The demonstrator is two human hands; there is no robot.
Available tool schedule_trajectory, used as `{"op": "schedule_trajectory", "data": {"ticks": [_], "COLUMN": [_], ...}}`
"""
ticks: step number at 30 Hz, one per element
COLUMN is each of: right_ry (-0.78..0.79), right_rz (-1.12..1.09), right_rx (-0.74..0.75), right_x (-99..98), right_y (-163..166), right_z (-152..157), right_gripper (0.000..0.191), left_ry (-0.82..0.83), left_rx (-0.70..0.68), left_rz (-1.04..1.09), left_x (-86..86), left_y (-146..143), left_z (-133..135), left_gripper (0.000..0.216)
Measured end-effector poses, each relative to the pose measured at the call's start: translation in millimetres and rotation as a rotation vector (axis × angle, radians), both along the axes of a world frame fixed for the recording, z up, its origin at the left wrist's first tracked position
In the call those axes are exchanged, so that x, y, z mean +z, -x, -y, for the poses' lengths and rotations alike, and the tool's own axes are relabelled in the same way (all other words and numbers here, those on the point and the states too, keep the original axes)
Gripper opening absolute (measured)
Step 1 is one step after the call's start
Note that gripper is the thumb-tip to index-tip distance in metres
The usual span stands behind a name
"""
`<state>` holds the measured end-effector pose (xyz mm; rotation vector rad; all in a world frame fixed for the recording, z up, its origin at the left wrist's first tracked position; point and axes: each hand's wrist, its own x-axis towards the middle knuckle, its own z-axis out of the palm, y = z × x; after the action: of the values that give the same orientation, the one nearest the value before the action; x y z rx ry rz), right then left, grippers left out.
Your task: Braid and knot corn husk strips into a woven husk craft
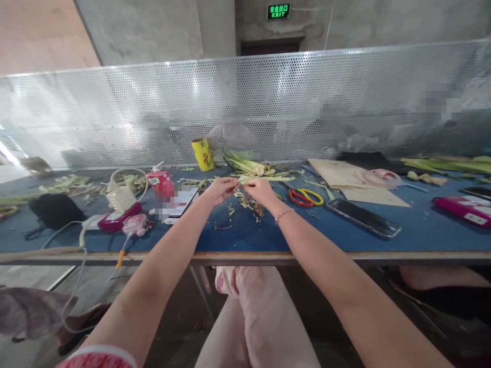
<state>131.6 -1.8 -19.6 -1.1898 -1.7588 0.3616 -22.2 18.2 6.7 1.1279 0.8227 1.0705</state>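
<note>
My left hand [223, 190] and my right hand [261, 190] meet over the middle of the blue table, fingertips pinched close together. Between them runs a thin pale green plant stalk [278, 179], whose far end sticks out to the right past my right hand. Its near end is partly hidden by the fingers. Just behind my hands lies a heap of green stalks and leaves [249, 166]. Brown and green plant scraps [253, 205] are scattered below my right hand. To the right of that hand rest scissors [305, 198] with red and yellow handles.
A yellow tube [202, 155] stands at the back by the perforated metal screen [264, 97]. On the left are a phone [184, 202], a red carton [161, 185], a power strip with cables [115, 217] and a black pouch [56, 210]. Another phone [364, 217] and cardboard [345, 179] lie right.
</note>
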Motion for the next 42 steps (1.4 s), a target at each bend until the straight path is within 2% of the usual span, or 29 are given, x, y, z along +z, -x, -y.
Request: {"op": "schedule_trajectory", "data": {"ticks": [3,5,12,15,18,24,30,34,42], "right_ry": [0.119,0.141,-0.088,-0.2,-0.247,-0.184,-0.095,-0.062,-0.067], "right_rz": [-0.074,-0.091,-0.132,-0.155,-0.186,-0.279,-0.224,-0.197,-0.219], "right_rx": [0.006,-0.005,-0.069,-0.067,-0.064,0.039,0.069,0.079,0.065], "right_x": [2.6,4.1,5.9,4.1,2.0,0.2,3.4,3.6,-2.1], "right_y": [-2,-2,0,1,2,5,6,5,5], "right_z": [2,3,3,0,-2,-6,-2,-1,-8], "right_gripper": [0.021,0.019,0.012,0.009,0.007,0.012,0.019,0.023,0.013], "left_ry": [-0.009,0.006,0.001,-0.031,-0.093,-0.278,-0.36,-0.35,-0.304], "left_rx": [0.0,0.008,0.017,0.021,0.038,0.078,0.132,0.129,0.122], "left_rz": [0.031,0.066,0.109,0.096,0.066,-0.02,-0.101,-0.115,-0.12], "left_x": [-0.7,-0.3,0.7,-1.9,-5.7,-10.5,-12.6,-13.7,-11.2], "left_y": [0,0,2,2,1,-2,-2,-2,-5], "left_z": [-1,-1,-4,-5,-6,-5,-7,-8,-5], "left_gripper": [0.009,0.012,0.017,0.012,0.005,0.024,0.028,0.027,0.019]}}
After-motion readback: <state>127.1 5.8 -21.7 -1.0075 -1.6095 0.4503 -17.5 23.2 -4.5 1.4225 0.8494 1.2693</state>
